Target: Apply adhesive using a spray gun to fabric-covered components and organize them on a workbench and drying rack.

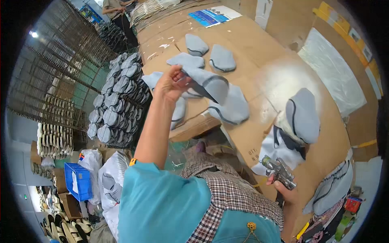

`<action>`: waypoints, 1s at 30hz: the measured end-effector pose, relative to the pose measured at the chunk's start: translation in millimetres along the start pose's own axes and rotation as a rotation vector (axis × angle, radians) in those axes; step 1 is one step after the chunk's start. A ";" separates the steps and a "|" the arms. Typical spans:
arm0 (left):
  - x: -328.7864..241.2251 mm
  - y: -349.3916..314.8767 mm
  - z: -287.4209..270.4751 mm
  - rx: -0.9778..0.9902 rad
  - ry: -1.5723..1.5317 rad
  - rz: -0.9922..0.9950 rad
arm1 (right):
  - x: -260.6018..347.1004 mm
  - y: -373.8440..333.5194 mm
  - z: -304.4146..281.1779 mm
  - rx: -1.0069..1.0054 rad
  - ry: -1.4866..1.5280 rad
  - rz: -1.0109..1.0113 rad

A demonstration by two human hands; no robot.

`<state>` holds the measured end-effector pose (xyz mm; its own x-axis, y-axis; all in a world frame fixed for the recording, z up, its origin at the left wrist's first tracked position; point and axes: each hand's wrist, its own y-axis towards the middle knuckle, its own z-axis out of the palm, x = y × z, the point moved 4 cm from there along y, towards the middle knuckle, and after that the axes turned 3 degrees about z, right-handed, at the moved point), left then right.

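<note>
My left hand (173, 83) reaches across the cardboard-covered table and pinches one end of a grey slipper upper (216, 86) with dark trim, which is lifted and tilted above others like it. A grey upper (235, 107) lies just beneath and right of it. Several more, among them one upper (222, 58) and another (196, 44), lie flat behind. Low at the right, my right hand (285, 192) is wrapped round a metal spray gun (278, 171). Next to the gun, a grey upper (303, 115) rests on a pale form, with a white and dark fabric piece (279, 150) under it.
A whitish sprayed patch (289, 83) marks the cardboard. Left of the table stands a rack (117, 97) full of grey slippers. A blue crate (78, 181) and white sacks (113, 178) are at lower left. Another person (117, 12) stands at the far left.
</note>
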<state>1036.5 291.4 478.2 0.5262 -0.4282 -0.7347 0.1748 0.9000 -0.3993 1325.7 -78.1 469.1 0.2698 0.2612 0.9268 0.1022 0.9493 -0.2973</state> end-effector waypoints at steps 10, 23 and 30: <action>-202.9 315.9 -184.8 -0.129 0.034 0.091 | 22.9 157.7 126.6 -0.152 -0.056 0.167; -128.7 479.0 -336.8 -0.231 -0.146 0.152 | 23.1 242.5 182.3 -0.253 -0.281 0.276; -55.4 462.0 -307.8 -0.339 -0.517 0.085 | 25.1 240.2 181.1 -0.309 -0.266 0.287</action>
<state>832.0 705.7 165.7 0.8764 -0.1849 -0.4447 -0.1146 0.8168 -0.5655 1183.6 188.2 462.5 0.0794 0.5785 0.8118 0.3492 0.7466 -0.5662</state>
